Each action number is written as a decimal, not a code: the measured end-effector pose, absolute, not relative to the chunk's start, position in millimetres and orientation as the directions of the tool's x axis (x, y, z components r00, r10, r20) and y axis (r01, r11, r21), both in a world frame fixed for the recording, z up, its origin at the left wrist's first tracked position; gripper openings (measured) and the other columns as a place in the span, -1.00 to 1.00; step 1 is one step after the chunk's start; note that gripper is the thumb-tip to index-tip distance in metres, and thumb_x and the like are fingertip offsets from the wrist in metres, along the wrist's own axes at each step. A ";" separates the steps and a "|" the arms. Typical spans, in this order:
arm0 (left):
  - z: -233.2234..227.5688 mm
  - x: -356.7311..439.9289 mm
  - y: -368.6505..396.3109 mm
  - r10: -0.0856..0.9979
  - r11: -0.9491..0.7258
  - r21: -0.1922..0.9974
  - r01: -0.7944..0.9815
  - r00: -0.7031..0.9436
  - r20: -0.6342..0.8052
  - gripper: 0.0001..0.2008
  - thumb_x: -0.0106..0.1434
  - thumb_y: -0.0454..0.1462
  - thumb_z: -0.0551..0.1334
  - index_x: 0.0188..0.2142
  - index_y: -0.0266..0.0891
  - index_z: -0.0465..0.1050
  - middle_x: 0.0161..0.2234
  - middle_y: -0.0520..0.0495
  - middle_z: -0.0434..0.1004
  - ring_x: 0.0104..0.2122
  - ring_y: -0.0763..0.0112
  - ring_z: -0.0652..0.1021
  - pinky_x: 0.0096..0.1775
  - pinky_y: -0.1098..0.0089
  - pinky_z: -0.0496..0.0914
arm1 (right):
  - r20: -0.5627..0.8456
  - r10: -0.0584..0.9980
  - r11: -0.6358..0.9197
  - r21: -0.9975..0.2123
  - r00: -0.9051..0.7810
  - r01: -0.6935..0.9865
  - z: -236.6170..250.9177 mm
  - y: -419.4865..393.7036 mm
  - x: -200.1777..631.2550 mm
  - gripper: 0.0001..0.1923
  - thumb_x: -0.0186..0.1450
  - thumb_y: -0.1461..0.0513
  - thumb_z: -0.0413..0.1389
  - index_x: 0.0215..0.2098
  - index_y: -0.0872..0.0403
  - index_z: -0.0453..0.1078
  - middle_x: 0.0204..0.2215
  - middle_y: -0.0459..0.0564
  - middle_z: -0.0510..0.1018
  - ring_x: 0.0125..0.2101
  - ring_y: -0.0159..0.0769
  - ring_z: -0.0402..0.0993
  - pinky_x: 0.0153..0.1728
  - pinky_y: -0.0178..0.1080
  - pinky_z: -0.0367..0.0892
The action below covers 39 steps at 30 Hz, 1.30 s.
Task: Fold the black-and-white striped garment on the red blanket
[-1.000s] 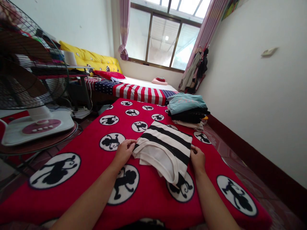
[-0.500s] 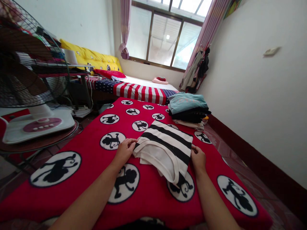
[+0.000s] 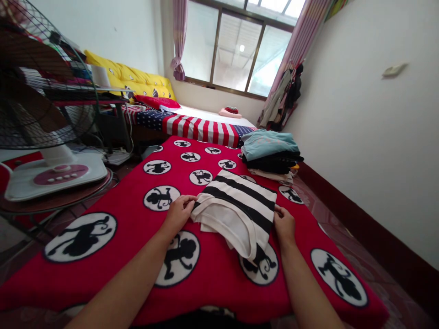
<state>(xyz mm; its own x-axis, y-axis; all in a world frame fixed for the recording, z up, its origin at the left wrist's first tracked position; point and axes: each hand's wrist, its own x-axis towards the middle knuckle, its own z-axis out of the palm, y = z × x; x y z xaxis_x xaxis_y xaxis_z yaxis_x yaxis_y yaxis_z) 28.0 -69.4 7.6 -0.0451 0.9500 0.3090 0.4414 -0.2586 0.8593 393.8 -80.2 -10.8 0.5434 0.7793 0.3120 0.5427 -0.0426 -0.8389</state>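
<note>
Red fleece blanket (image 3: 219, 283) w/ black-and-white monkey roundels is the landmark; all else placed off it. Off its left edge: a fan (image 3: 41, 114), wire cage, smooth white plastic base w/ pink button panel, on a round dark stand. On the blanket's near-middle lies the striped shirt (image 3: 240, 210), soft knit, black/white bands on top, plain cream layer below, already doubled into a rough rectangle w/ a loose flap drooping toward the near edge. Left hand (image 3: 178, 212) is at the shirt's left edge, fingers curled, pinching the fold. Right hand (image 3: 284, 224) rests at the shirt's right edge, fingers bent onto the cloth; whether it pinches or only presses, can't tell. Looks like mid-fold: sides being squared up. Next move prob. needs both edges held even and the hanging flap tucked, as knit slips and sags. At the blanket's far-right corner: a stack of folded clothes (image 3: 270, 153), teal on top, dark below, pale at bottom.
</note>
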 end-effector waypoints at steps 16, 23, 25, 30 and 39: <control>9.4 28.2 -70.6 0.946 -0.269 0.845 0.462 -0.038 0.322 -0.69 0.16 -0.19 0.09 -0.27 -0.27 0.54 -0.24 -0.16 0.58 -0.24 0.22 0.56 -0.14 0.24 0.41 | 0.293 0.787 -0.068 -0.833 0.543 0.549 -8.2 -81.7 392.3 -0.54 0.02 0.07 0.05 -0.20 0.14 0.52 -0.31 0.16 0.62 -0.25 -0.02 0.54 -0.25 -0.11 0.37; 9.5 28.3 -70.5 0.948 -0.265 0.847 0.461 -0.034 0.315 -0.70 0.16 -0.19 0.09 -0.26 -0.27 0.54 -0.24 -0.16 0.57 -0.24 0.25 0.56 -0.14 0.27 0.41 | 0.297 0.780 -0.070 -0.833 0.551 0.548 -7.5 -81.6 391.5 -0.55 0.01 0.08 0.05 -0.23 0.13 0.52 -0.32 0.15 0.62 -0.26 -0.01 0.54 -0.25 -0.11 0.37; 9.5 28.2 -70.3 0.949 -0.264 0.846 0.463 -0.033 0.314 -0.70 0.16 -0.19 0.09 -0.26 -0.28 0.54 -0.24 -0.16 0.58 -0.23 0.24 0.56 -0.14 0.25 0.41 | 0.294 0.783 -0.072 -0.832 0.548 0.550 -8.0 -81.3 392.2 -0.55 0.01 0.08 0.05 -0.22 0.14 0.52 -0.32 0.16 0.61 -0.25 -0.01 0.54 -0.24 -0.10 0.37; 9.8 28.2 -70.5 0.951 -0.260 0.848 0.462 -0.030 0.308 -0.70 0.17 -0.19 0.09 -0.25 -0.27 0.54 -0.23 -0.17 0.58 -0.23 0.22 0.56 -0.14 0.23 0.42 | 0.303 0.787 -0.066 -0.824 0.537 0.562 -9.4 -80.2 393.7 -0.55 0.02 0.08 0.04 -0.21 0.14 0.51 -0.29 0.17 0.61 -0.23 -0.01 0.53 -0.22 -0.09 0.37; 7.4 28.8 -69.5 0.950 -0.260 0.850 0.458 -0.038 0.311 -0.68 0.15 -0.19 0.08 -0.26 -0.29 0.54 -0.24 -0.18 0.58 -0.23 0.22 0.56 -0.13 0.24 0.41 | 0.321 0.785 -0.055 -0.816 0.529 0.576 -11.8 -80.2 395.2 -0.53 0.03 0.08 0.03 -0.18 0.15 0.52 -0.29 0.17 0.61 -0.23 0.00 0.53 -0.22 -0.08 0.37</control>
